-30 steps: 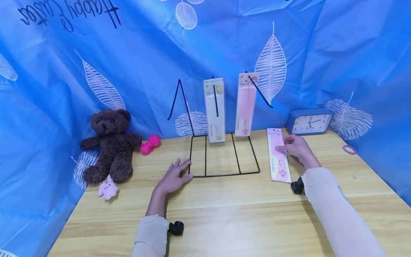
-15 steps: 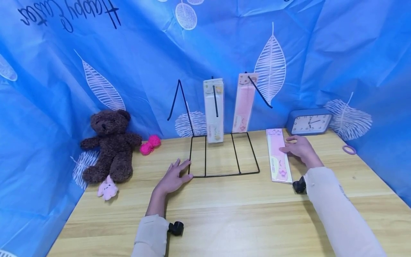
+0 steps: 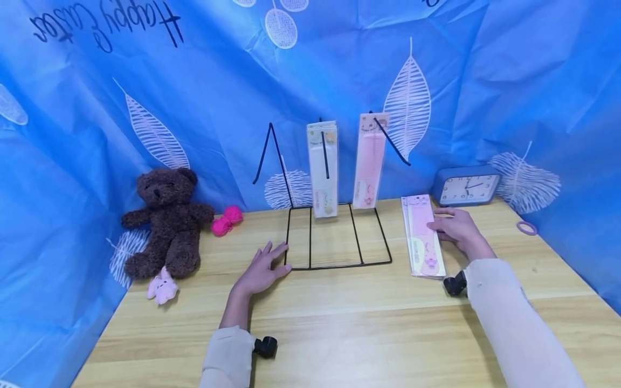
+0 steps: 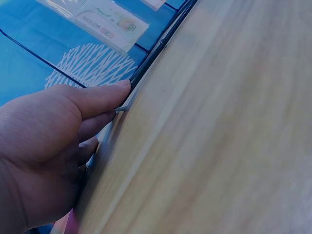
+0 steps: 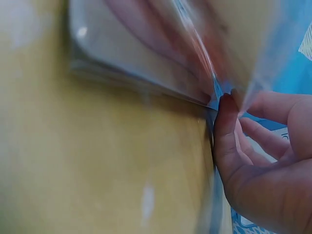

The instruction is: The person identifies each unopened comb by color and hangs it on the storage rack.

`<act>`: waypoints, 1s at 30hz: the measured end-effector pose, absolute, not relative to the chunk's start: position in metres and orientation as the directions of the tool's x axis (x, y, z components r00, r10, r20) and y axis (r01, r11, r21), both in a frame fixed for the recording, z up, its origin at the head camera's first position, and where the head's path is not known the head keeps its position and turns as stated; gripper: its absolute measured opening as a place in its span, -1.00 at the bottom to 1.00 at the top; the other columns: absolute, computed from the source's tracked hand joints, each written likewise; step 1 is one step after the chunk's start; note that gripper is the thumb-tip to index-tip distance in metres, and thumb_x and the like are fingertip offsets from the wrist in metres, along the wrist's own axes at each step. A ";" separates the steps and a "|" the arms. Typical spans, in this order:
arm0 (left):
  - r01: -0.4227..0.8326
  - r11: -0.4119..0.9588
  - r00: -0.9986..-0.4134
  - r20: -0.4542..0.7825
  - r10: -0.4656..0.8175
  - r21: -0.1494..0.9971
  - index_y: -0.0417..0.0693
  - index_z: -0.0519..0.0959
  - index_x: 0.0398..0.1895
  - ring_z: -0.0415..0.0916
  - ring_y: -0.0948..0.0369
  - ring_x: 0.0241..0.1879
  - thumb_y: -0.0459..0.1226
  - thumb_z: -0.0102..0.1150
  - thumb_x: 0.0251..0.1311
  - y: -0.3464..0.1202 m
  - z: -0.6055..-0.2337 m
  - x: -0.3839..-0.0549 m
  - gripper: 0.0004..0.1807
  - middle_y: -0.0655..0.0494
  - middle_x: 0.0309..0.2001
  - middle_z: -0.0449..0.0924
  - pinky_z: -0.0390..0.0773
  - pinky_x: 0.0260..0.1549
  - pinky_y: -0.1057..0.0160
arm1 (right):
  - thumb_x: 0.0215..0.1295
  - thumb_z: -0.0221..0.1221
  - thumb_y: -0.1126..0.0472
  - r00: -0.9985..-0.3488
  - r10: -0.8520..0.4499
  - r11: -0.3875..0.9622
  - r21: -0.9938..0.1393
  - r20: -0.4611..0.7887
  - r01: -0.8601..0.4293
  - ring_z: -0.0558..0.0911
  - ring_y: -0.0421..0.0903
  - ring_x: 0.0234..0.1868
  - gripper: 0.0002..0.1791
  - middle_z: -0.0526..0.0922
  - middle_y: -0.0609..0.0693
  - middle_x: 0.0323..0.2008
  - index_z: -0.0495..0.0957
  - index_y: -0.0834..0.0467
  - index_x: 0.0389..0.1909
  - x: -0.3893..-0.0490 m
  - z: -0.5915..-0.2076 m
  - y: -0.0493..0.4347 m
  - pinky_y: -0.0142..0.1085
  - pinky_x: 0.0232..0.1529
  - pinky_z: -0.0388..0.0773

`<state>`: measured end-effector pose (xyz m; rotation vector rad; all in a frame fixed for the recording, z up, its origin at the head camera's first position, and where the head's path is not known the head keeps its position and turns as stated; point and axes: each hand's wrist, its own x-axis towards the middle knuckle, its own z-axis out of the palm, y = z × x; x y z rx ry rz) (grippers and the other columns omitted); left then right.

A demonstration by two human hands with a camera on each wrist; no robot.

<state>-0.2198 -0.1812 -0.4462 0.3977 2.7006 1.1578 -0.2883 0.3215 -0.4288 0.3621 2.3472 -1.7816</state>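
My right hand (image 3: 458,229) pinches the right edge of the top pink packaged comb (image 3: 427,245) on a small stack at the right of the table. In the right wrist view the clear wrapper (image 5: 234,53) is lifted between thumb and forefinger, above the packs underneath. My left hand (image 3: 262,269) lies with spread fingers at the left front corner of a black wire rack (image 3: 339,265), thumb on the wire. White packaged combs (image 3: 325,188) hang from the rack's middle hook, and a pink packaged comb (image 3: 371,161) from its right hook. Nothing hangs on the left hook (image 3: 264,148).
A brown teddy bear (image 3: 167,221), a small pink plush (image 3: 163,285) and a bright pink bow-shaped item (image 3: 227,221) sit to the left. Behind my right hand stands a blue clock (image 3: 467,186), with a purple ring (image 3: 526,228) farther right. A blue printed sheet (image 3: 330,64) backs the table.
My right hand has shifted slightly right, drawing the top packaged comb's edge with it, so the packs beneath show at the left. The hanging pink comb swings slightly. My left hand stays put.
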 end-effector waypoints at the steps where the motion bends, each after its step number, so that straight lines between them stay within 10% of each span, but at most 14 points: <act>1: 0.176 0.661 -0.948 -0.055 0.313 0.729 -0.12 0.26 0.54 -0.37 -0.09 0.60 -0.17 0.20 0.43 -0.181 -0.446 -0.220 -0.32 -0.04 0.56 0.13 -0.39 0.51 -0.15 | 0.40 0.22 0.30 -0.954 0.092 0.253 -0.920 -0.284 0.298 0.65 -0.32 -0.25 -0.16 0.32 0.37 0.35 0.02 0.31 0.58 -0.287 -0.429 0.321 -0.34 -0.09 0.68; 16: 0.174 0.663 -0.950 -0.054 0.309 0.728 -0.13 0.27 0.54 -0.35 -0.10 0.60 -0.18 0.21 0.42 -0.181 -0.447 -0.220 -0.32 -0.05 0.55 0.14 -0.39 0.51 -0.14 | 0.39 0.19 0.35 -0.979 0.136 0.244 -0.953 -0.151 0.181 0.66 -0.31 -0.27 -0.24 0.37 0.39 0.37 0.15 0.21 0.56 -0.284 -0.422 0.317 -0.33 -0.15 0.69; 30: 0.193 0.665 -0.944 -0.048 0.327 0.721 -0.15 0.27 0.53 -0.34 -0.11 0.59 -0.17 0.20 0.43 -0.183 -0.447 -0.220 -0.32 -0.07 0.55 0.15 -0.38 0.51 -0.14 | 0.50 0.17 0.15 -0.986 0.112 0.230 -0.962 -0.127 0.150 0.50 -0.12 0.14 -0.31 0.31 0.23 0.45 0.19 -0.04 0.58 -0.274 -0.393 0.308 -0.23 0.09 0.52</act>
